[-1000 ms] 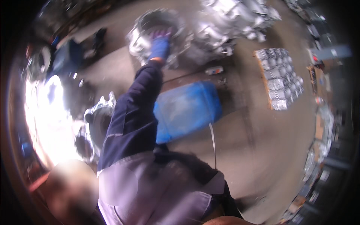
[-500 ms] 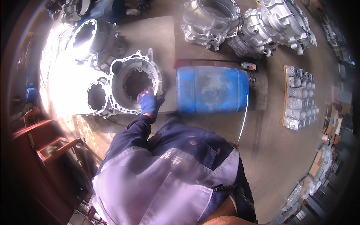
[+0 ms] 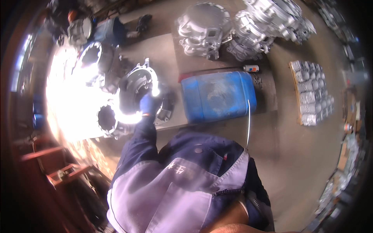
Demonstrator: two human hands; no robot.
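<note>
My left hand (image 3: 147, 104), in a blue glove, reaches into the round opening of a cast-metal gearbox housing (image 3: 150, 72) and grips its near right rim. The fingers are blurred and partly lost inside the opening. The housing stands tipped toward the left, so that its right outer side shows. Strong glare whitens parts of its rim. A smaller ring-shaped opening (image 3: 106, 117) lies at its left. Another metal housing (image 3: 105, 64) stands just behind, half washed out by sunlight. My right hand is out of view.
A blue plastic drum (image 3: 217, 95) lies right of the housing, with a can (image 3: 251, 68) behind it. More castings (image 3: 204, 31) stand stacked at the back. Rows of small castings (image 3: 311, 93) sit on a pallet at the right. A red metal frame (image 3: 66, 174) stands at the left.
The housing has tipped toward the left under my left hand, its right outer side coming into sight. My view has turned slightly, and the glare has spread over the rim.
</note>
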